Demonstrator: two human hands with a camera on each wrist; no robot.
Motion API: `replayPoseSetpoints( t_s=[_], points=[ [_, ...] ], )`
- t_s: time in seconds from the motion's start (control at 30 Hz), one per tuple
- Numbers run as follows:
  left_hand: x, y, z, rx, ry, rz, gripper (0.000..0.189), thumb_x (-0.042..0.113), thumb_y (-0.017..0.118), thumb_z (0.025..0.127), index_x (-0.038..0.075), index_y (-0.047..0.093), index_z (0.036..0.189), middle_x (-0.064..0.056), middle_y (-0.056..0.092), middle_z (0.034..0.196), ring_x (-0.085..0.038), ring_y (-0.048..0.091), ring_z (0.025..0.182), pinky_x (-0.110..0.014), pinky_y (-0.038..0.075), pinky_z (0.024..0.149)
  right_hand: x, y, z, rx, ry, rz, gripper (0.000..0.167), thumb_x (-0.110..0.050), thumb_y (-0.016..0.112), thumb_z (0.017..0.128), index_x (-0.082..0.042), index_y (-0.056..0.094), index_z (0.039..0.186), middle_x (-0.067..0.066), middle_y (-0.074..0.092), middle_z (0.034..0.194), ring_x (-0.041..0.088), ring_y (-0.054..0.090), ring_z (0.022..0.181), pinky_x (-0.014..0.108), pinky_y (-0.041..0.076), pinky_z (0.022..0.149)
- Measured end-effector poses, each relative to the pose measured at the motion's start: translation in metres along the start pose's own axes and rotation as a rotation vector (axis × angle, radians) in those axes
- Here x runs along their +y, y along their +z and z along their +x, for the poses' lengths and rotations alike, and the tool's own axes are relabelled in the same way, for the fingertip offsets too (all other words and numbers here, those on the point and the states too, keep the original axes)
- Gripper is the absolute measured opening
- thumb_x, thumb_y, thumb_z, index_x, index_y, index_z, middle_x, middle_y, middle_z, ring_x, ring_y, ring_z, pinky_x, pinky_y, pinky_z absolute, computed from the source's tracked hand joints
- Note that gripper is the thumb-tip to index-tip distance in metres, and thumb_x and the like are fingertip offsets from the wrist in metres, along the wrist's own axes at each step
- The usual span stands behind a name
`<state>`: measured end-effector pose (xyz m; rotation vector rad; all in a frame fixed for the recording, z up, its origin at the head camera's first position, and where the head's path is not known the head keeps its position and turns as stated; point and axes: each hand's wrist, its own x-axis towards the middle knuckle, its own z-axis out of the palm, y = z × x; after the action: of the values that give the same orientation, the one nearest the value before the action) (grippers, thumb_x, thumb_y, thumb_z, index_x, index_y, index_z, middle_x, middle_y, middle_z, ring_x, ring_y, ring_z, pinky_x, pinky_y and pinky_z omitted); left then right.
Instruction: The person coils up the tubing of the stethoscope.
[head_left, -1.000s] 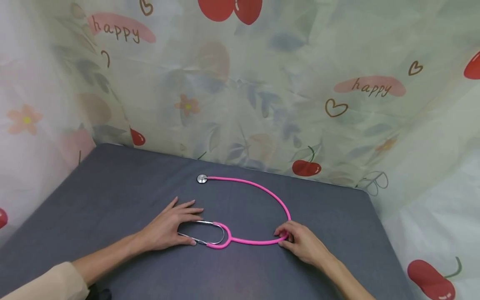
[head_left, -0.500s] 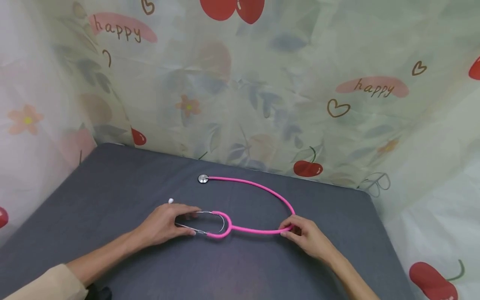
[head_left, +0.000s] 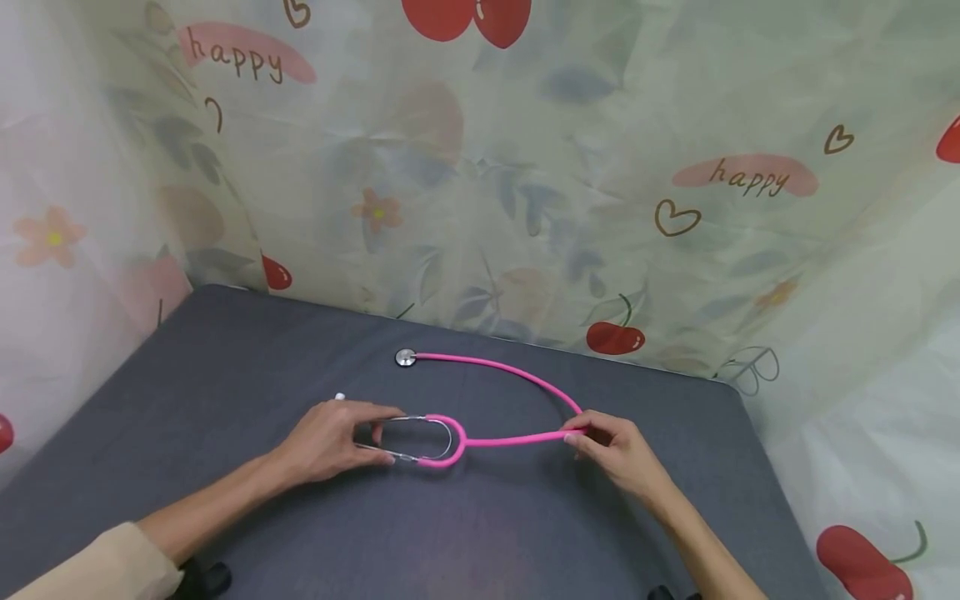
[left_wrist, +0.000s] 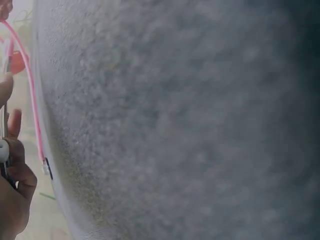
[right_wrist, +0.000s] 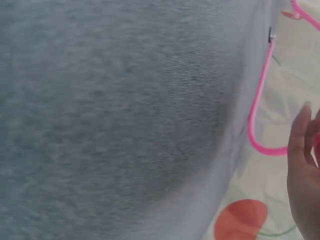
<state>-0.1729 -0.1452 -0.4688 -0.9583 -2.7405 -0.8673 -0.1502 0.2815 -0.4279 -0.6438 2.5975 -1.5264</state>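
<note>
A pink stethoscope (head_left: pixel 517 440) stretches between both hands over the grey surface. My left hand (head_left: pixel 330 442) grips its metal ear tubes, thumb on the near tube and fingers on the far one; a white ear tip (head_left: pixel 341 397) pokes out behind the hand. The right hand (head_left: pixel 618 454) pinches the pink tubing at its bend. From there the tube runs back to the round metal chest piece (head_left: pixel 406 357), which lies on the surface. In the right wrist view the tubing (right_wrist: pixel 256 110) sags from the fingers toward the chest piece (right_wrist: pixel 271 36).
A grey cloth-covered table (head_left: pixel 480 533) lies beneath. Behind it and at both sides hangs a pale curtain (head_left: pixel 480 200) printed with cherries, flowers and "happy". Dark wrist straps show at the bottom of the head view.
Both hands have raised the ear tubes and the tube's bend off the table, shifting them up in the head view. The left fingers have closed from spread to gripping. The chest piece stays put.
</note>
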Motion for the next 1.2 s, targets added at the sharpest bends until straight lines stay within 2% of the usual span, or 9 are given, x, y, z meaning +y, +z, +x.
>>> replayPoseSetpoints(
  t_s=[0.17, 0.3, 0.5, 0.57, 0.67, 0.77, 0.87, 1.03, 1.2],
  points=[
    [0.0, 0.0, 0.003, -0.029, 0.006, 0.051, 0.055, 0.036, 0.086, 0.075, 0.027, 0.068, 0.126, 0.024, 0.053, 0.079, 0.002, 0.044, 0.065, -0.021, 0.036, 0.057, -0.007, -0.003, 0.004, -0.115, 0.065, 0.089, 0.02, -0.01, 0.068, 0.094, -0.004, 0.07, 0.112, 0.024, 0.068, 0.099, 0.039, 0.068, 0.084, 0.041, 0.057, 0.078],
    [0.0, 0.0, 0.004, -0.052, 0.007, 0.071, 0.055, 0.032, 0.087, 0.075, 0.026, 0.068, 0.126, 0.022, 0.052, 0.081, 0.0, 0.047, 0.069, -0.022, 0.038, 0.061, -0.012, -0.005, 0.007, -0.152, 0.034, 0.158, 0.023, -0.009, 0.066, 0.096, 0.0, 0.069, 0.116, 0.021, 0.069, 0.102, 0.044, 0.068, 0.089, 0.041, 0.056, 0.082],
    [0.001, 0.001, 0.004, -0.073, 0.043, 0.036, 0.055, 0.033, 0.088, 0.074, 0.028, 0.069, 0.125, 0.021, 0.054, 0.084, -0.001, 0.048, 0.069, -0.023, 0.039, 0.063, -0.013, 0.001, 0.013, -0.11, 0.009, 0.234, 0.024, -0.007, 0.066, 0.095, 0.005, 0.068, 0.115, 0.03, 0.067, 0.099, 0.048, 0.067, 0.085, 0.04, 0.057, 0.08],
    [0.003, 0.001, 0.004, -0.073, 0.059, 0.023, 0.054, 0.034, 0.088, 0.075, 0.027, 0.069, 0.125, 0.021, 0.056, 0.085, -0.002, 0.05, 0.071, -0.023, 0.041, 0.065, -0.012, 0.003, 0.016, -0.083, -0.002, 0.235, 0.022, -0.007, 0.066, 0.095, 0.005, 0.069, 0.114, 0.027, 0.067, 0.097, 0.046, 0.067, 0.081, 0.04, 0.058, 0.078],
    [0.005, 0.002, 0.005, -0.068, 0.095, 0.003, 0.055, 0.033, 0.088, 0.075, 0.026, 0.068, 0.127, 0.021, 0.061, 0.089, -0.003, 0.054, 0.075, -0.024, 0.043, 0.067, -0.011, 0.008, 0.021, -0.029, -0.046, 0.174, 0.019, -0.007, 0.068, 0.093, -0.001, 0.073, 0.11, 0.017, 0.066, 0.098, 0.034, 0.066, 0.075, 0.034, 0.058, 0.073],
    [0.007, 0.004, 0.006, -0.062, 0.14, -0.008, 0.061, 0.033, 0.088, 0.075, 0.025, 0.066, 0.131, 0.019, 0.066, 0.093, -0.003, 0.057, 0.078, -0.025, 0.046, 0.069, -0.01, 0.012, 0.027, 0.018, -0.097, 0.092, 0.016, -0.007, 0.07, 0.092, -0.007, 0.076, 0.107, 0.008, 0.064, 0.099, 0.022, 0.058, 0.076, 0.027, 0.051, 0.065],
    [0.01, 0.006, 0.008, -0.064, 0.175, -0.019, 0.066, 0.031, 0.089, 0.074, 0.024, 0.064, 0.135, 0.017, 0.068, 0.095, -0.004, 0.059, 0.079, -0.025, 0.046, 0.069, -0.009, 0.018, 0.033, 0.03, -0.116, 0.079, 0.017, -0.005, 0.071, 0.091, -0.004, 0.075, 0.108, 0.008, 0.066, 0.1, 0.018, 0.058, 0.081, 0.024, 0.049, 0.066],
    [0.013, 0.008, 0.01, -0.084, 0.191, -0.069, 0.06, 0.029, 0.089, 0.074, 0.025, 0.067, 0.13, 0.015, 0.068, 0.098, -0.005, 0.059, 0.078, -0.021, 0.048, 0.067, -0.009, 0.026, 0.039, -0.012, -0.093, 0.153, 0.021, -0.004, 0.07, 0.091, 0.0, 0.072, 0.112, 0.017, 0.069, 0.106, 0.03, 0.07, 0.088, 0.032, 0.057, 0.078],
    [0.016, 0.009, 0.013, -0.066, 0.202, -0.109, 0.056, 0.027, 0.09, 0.073, 0.024, 0.069, 0.126, 0.012, 0.068, 0.098, -0.006, 0.06, 0.078, -0.02, 0.048, 0.066, -0.01, 0.031, 0.045, -0.034, -0.063, 0.195, 0.024, -0.008, 0.068, 0.093, -0.002, 0.072, 0.116, 0.015, 0.072, 0.1, 0.034, 0.072, 0.086, 0.039, 0.058, 0.079]
  ],
)
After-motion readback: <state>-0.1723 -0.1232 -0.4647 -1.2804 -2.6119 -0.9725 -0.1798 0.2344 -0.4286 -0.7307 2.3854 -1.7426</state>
